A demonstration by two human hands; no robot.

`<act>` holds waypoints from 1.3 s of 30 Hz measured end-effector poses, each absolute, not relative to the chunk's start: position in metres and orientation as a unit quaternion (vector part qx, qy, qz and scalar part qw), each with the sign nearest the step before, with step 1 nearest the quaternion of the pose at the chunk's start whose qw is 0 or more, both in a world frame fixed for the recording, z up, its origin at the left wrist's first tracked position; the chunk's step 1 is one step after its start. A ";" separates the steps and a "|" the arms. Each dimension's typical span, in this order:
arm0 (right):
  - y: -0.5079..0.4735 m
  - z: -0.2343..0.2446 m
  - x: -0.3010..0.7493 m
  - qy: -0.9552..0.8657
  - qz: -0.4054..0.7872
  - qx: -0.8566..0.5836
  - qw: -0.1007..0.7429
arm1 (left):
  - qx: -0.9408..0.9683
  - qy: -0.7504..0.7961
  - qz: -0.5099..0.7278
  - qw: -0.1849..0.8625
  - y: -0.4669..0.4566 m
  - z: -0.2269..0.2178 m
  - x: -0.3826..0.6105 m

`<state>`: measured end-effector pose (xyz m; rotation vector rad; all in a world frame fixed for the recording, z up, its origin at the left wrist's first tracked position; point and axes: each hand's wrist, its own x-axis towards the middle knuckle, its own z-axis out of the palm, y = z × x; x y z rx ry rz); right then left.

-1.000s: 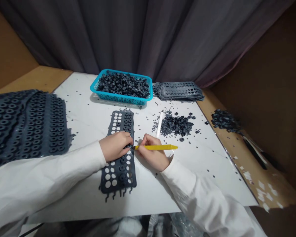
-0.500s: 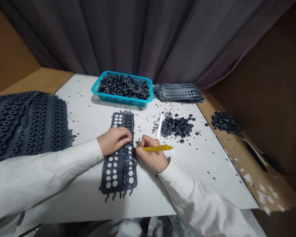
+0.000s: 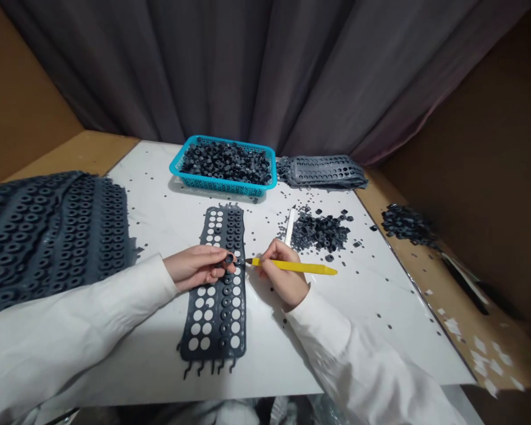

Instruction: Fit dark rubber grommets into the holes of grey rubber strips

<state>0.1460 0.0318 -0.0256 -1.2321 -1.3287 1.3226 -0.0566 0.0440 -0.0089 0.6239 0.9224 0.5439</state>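
A dark rubber strip full of round holes and small rings lies lengthwise on the white board. My left hand rests on its left side and pinches one small black ring between thumb and fingers. My right hand grips a yellow craft knife like a pen, its dark tip pointing left at the ring, just off the strip's right edge.
A blue basket of black rings stands at the back. Punched strips lie to its right, a loose ring pile and a white stick sit mid-right, and a big stack of rubber sheets fills the left. Another small ring heap lies on the wooden bench at right.
My left hand turned palm-up and lifted a ring off the strip. The knife tip followed it and now points at the ring. The view shifted slightly downward.
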 end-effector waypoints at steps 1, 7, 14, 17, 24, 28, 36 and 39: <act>0.032 -0.026 0.146 -0.536 0.530 -0.494 0.433 | 0.273 0.433 0.256 0.820 0.044 -0.008 -0.056; 0.035 -0.031 0.141 -0.574 0.492 -0.515 0.404 | 0.244 0.455 0.278 0.810 0.056 -0.004 -0.058; 0.036 -0.034 0.139 -0.596 0.473 -0.520 0.389 | 0.684 0.449 0.196 0.540 0.070 -0.002 -0.052; 0.035 -0.033 0.139 -0.597 0.473 -0.522 0.385 | 0.827 0.405 0.158 0.358 0.073 -0.001 -0.050; 0.036 -0.034 0.139 -0.602 0.470 -0.520 0.383 | 0.911 0.337 0.051 0.232 0.075 0.002 -0.040; 0.036 -0.035 0.140 -0.603 0.473 -0.516 0.384 | 0.937 0.323 -0.018 0.134 0.075 0.009 -0.033; 0.036 -0.033 0.138 -0.617 0.452 -0.523 0.377 | 0.958 0.281 -0.055 0.005 0.058 0.003 -0.025; 0.036 -0.034 0.138 -0.625 0.439 -0.526 0.373 | 0.952 0.301 -0.019 0.050 0.062 -0.005 -0.029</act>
